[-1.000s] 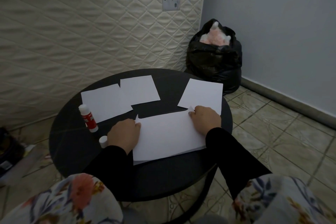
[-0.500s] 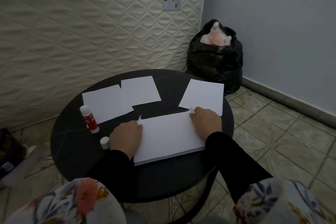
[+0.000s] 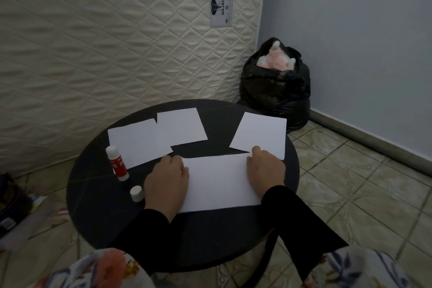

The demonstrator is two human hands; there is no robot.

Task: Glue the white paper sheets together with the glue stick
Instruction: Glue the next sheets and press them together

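A long white sheet (image 3: 217,182) lies flat near the front of the round black table (image 3: 93,206). My left hand (image 3: 167,180) presses palm-down on its left end, and my right hand (image 3: 266,172) presses on its right end. Three smaller white sheets lie behind: one at the left (image 3: 135,140), one overlapping it in the middle (image 3: 181,127), one at the right (image 3: 260,134). The red and white glue stick (image 3: 117,162) lies uncapped left of my left hand. Its white cap (image 3: 136,193) stands just beside my left wrist.
A quilted mattress (image 3: 105,42) leans against the wall behind the table. A full black rubbish bag (image 3: 275,86) sits in the corner at the back right. Tiled floor lies to the right, and dark clutter (image 3: 14,206) on the floor at the left.
Both hands have flattened down onto the long sheet; its raised far corners now lie flat. The left hand has slid a little further onto the paper.
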